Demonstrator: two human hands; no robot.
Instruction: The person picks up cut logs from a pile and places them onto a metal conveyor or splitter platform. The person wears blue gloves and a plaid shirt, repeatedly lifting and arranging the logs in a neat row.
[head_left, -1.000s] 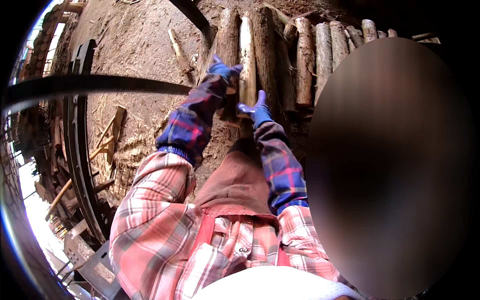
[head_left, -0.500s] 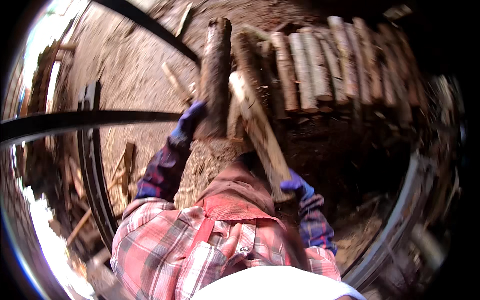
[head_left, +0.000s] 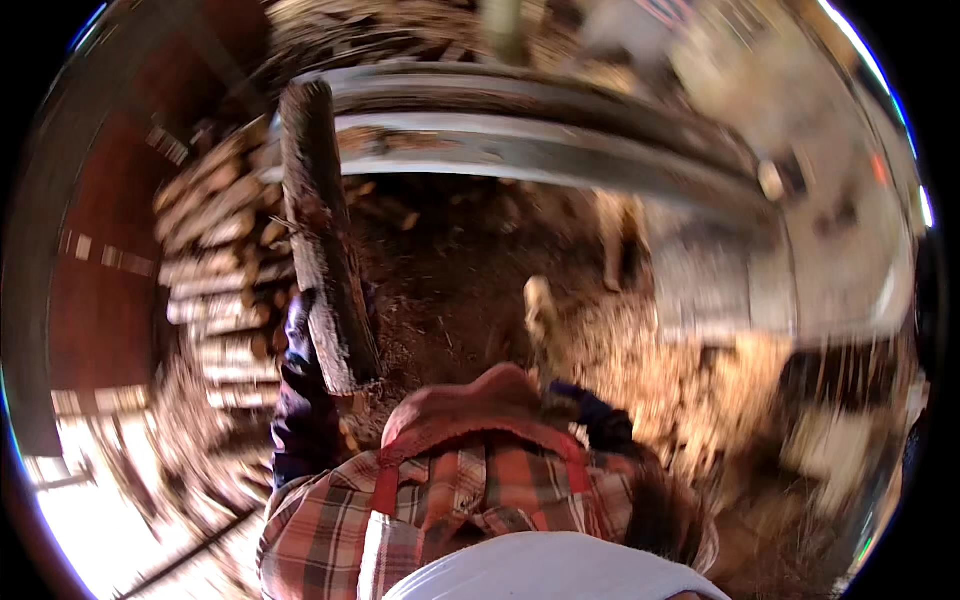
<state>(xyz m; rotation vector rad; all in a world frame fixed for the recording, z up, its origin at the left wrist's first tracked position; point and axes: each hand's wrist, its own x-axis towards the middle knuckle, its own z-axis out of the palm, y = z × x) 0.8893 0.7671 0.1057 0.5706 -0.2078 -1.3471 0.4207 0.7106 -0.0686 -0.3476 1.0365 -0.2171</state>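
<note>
Closest to the camera is the person's own chest in a red and orange plaid shirt (head_left: 470,500), with a reddish-brown apron bib (head_left: 470,410) rising above it. From the shirt's left side a dark blue sleeve runs up to the left hand (head_left: 298,335), gloved in blue, whose fingers are clamped around the lower part of a split log (head_left: 322,240). The log stands nearly upright, tilted slightly, its dark bark on one side and a paler cut face turned toward the hand; its lower end sits just above the apron's left edge and its top reaches the grey rail beyond.

On the other side, the right hand (head_left: 572,400) shows only as a dark blue glove beside the apron's right edge. A pale, thin piece of wood (head_left: 541,315) rises just above it; blur hides whether the fingers grip it, so I cannot tell how they stand.

Beyond the hands lies a dirt floor (head_left: 450,270) strewn with chips and sawdust. At the left, a stack of cut logs (head_left: 215,260) is piled with ends facing in. Farthest off, a broad grey metal rail (head_left: 520,125) curves across the top, heavily blurred.
</note>
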